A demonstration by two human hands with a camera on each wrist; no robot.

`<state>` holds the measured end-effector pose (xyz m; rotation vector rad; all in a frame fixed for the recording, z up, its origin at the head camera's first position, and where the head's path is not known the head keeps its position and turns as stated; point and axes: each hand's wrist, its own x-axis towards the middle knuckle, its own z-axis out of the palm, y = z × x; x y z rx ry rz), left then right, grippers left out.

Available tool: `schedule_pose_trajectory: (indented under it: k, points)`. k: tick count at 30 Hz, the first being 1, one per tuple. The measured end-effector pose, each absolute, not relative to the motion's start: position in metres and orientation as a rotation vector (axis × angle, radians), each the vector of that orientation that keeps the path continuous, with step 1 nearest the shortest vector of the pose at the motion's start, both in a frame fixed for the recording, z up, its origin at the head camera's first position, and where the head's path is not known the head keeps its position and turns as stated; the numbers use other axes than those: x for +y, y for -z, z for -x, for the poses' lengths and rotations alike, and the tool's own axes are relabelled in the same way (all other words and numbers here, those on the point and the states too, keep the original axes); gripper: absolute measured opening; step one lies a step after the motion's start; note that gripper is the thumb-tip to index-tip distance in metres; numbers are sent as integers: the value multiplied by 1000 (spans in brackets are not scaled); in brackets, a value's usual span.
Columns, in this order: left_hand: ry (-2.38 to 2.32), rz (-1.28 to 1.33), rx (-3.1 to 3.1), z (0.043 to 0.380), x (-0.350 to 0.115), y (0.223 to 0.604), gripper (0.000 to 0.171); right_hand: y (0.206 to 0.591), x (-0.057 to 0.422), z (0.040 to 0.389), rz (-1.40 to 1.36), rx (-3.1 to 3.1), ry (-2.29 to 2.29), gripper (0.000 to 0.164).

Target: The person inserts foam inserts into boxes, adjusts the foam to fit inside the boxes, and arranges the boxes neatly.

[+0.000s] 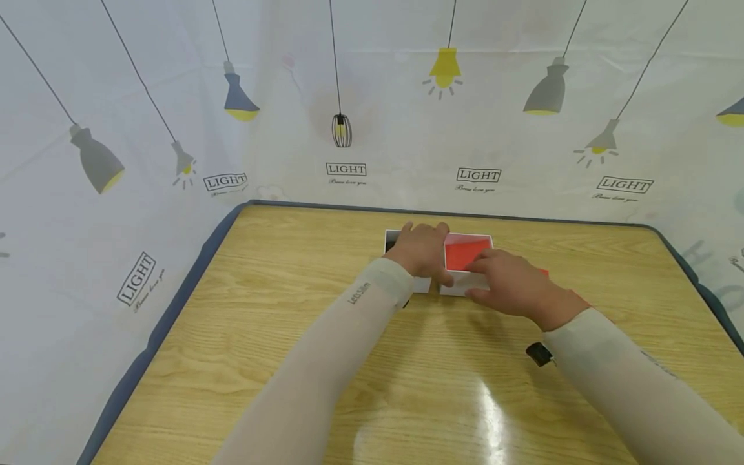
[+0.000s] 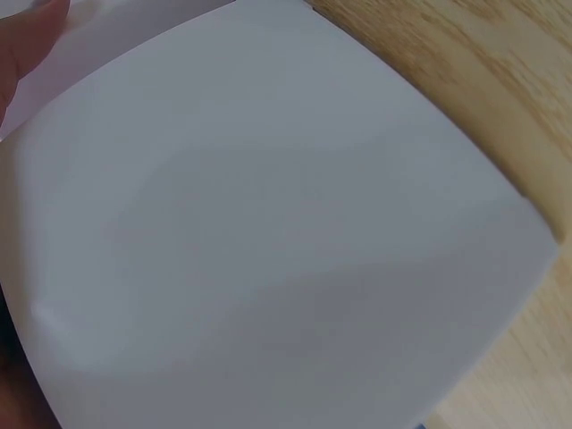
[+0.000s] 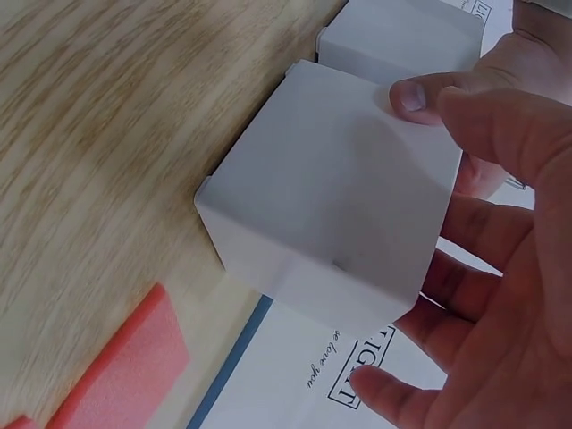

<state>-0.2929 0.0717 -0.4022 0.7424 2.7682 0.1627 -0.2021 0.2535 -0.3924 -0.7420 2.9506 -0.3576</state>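
Observation:
Two white boxes stand side by side near the back of the table, both without lids in the head view. The right white box (image 1: 463,283) has a red lining (image 1: 462,253) inside; something dark (image 1: 391,243) shows in the left white box (image 1: 421,285). My left hand (image 1: 420,248) grips the right box near its left wall, thumb (image 3: 411,96) on the front wall and fingers toward the back. My right hand (image 1: 514,281) is at that box's right front, its fingers spread and loosely bent, reaching over the rim, the thumb outside. The left wrist view is mostly filled by a white box wall (image 2: 268,214).
Flat red foam (image 3: 125,366) lies on the table just right of the boxes. A small black device (image 1: 539,354) sits by the right wrist. Behind the table's far edge hangs a white curtain (image 1: 395,187) printed with lamps.

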Motion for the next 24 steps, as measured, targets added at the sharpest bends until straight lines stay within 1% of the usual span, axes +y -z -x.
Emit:
schedule_pose_trajectory:
  k: [7, 24]
  points:
    - [-147, -749, 2768, 294, 72, 404, 106, 395, 252, 204, 750, 2939, 378, 45]
    - [-158, -758, 2782, 292, 71, 403, 107, 402, 250, 213, 648, 2887, 361, 47]
